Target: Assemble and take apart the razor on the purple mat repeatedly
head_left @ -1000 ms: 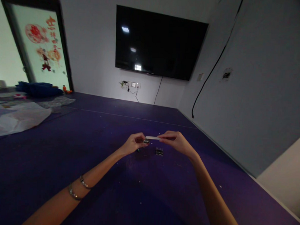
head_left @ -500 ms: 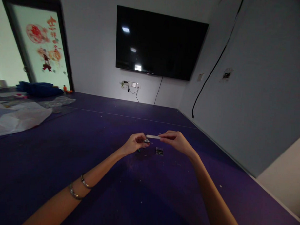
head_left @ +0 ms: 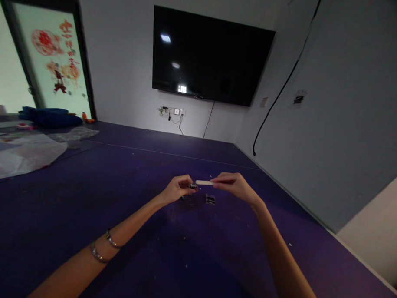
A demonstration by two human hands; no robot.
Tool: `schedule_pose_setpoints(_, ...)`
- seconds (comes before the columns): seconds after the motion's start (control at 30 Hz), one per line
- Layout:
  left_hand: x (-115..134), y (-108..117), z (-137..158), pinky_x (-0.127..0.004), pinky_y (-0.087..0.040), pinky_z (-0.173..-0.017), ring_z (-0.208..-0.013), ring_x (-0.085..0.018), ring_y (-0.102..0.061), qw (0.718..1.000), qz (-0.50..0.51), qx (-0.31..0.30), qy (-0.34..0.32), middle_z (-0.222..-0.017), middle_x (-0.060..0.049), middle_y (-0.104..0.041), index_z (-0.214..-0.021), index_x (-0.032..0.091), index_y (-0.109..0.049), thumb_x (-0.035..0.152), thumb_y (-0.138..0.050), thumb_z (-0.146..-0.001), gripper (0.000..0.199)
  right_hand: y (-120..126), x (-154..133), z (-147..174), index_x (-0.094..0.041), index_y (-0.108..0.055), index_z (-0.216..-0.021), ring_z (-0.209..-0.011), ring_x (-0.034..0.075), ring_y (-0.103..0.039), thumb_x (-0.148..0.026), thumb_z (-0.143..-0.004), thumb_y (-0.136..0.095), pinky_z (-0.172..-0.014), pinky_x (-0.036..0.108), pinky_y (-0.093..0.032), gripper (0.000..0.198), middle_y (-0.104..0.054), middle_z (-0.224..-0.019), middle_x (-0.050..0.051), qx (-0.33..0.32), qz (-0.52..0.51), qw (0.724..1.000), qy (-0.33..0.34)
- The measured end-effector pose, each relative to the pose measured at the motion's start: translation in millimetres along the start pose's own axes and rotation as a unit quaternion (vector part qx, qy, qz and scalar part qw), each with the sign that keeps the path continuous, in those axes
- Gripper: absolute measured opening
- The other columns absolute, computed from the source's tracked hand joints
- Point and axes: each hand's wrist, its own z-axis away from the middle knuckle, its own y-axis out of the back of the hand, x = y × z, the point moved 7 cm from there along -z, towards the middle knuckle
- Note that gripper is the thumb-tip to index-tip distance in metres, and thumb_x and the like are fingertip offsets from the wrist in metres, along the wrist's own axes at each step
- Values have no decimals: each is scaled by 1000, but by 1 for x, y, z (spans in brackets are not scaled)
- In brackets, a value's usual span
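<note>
Between the fingertips of my left hand [head_left: 178,188] is a small, shiny dark metallic piece [head_left: 193,186], too small to identify. My right hand [head_left: 231,184] pinches one end of a flat pale stick with a rounded tip [head_left: 204,182], held level. Its free end points left and is close to the metallic piece; I cannot tell whether they touch. Below the stick, on the purple surface [head_left: 195,236], lies a small clear case with dark contents [head_left: 210,199]. A small dark object [head_left: 183,198] shows just under my left fingers, partly hidden.
White sheets [head_left: 32,154] and crumpled clear plastic [head_left: 73,134] lie at the far left, before a dark blue cloth bundle [head_left: 50,117]. Small pale specks dot the surface. A television [head_left: 211,56] hangs on the back wall; a black cable [head_left: 280,93] runs down the right wall.
The stick's tip has drawn slightly right, away from the metallic piece, which appears turned a little in my left fingers. The whole view has shifted slightly.
</note>
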Motion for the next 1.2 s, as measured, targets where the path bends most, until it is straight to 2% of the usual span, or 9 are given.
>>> schedule_pose_setpoints(0.13, 1, -1, 1, -23, -41, -59, -63, -10, -56, 1000, -8, 6, 6, -68, -1, -63, -70, 13, -55, 19, -72, -62, 20, 0, -2, 2, -22, -72, -90, -79, 16, -60, -36, -73, -66, -69, 28, -46, 23, -67, -85, 5, -30, -18, 999, 11)
schedule_pose_setpoints(0.33, 2, -5, 3, -25, -43, -63, -67, -11, -59, 1000, 1, -3, -3, -73, -2, -65, -71, 13, -55, 21, -72, -64, 20, 4, 4, 2, -23, -72, -90, -79, 16, -61, -38, -73, -65, -71, 29, -46, 24, -67, -85, 5, 3, 7, 1000, -7)
schedule_pose_setpoints(0.53, 0, -4, 3, -23, -42, -59, -65, -11, -58, 1000, -2, -2, 8, -71, -2, -64, -70, 13, -55, 22, -73, -63, 22, 0, 1, 1, -22, -72, -89, -79, 17, -61, -39, -72, -65, -71, 30, -47, 25, -67, -85, 5, -31, 1, 1000, -1)
schedule_pose_setpoints(0.77, -1, -6, 3, -24, -43, -60, -65, -11, -58, 1000, 2, -1, 5, -73, -3, -65, -71, 12, -56, 23, -73, -63, 22, 3, 5, 2, -23, -72, -91, -80, 16, -61, -38, -74, -64, -72, 30, -46, 24, -67, -86, 5, -4, 4, 1000, -15)
schedule_pose_setpoints(1.0, -9, -6, 2, -24, -43, -61, -65, -11, -59, 1000, 9, 7, 20, -70, -2, -65, -70, 13, -53, 21, -74, -61, 24, -2, 0, 2, -22, -72, -90, -78, 16, -60, -37, -73, -65, -69, 28, -46, 24, -67, -85, 5, -55, 1, 998, 1)
schedule_pose_setpoints(1.2, 5, -12, 6, -23, -43, -61, -66, -10, -58, 1000, -5, -8, -2, -73, -2, -65, -70, 13, -54, 20, -71, -64, 19, 4, 3, 2, -23, -72, -91, -79, 17, -60, -40, -74, -63, -72, 31, -47, 25, -67, -86, 5, -14, 20, 1000, -16)
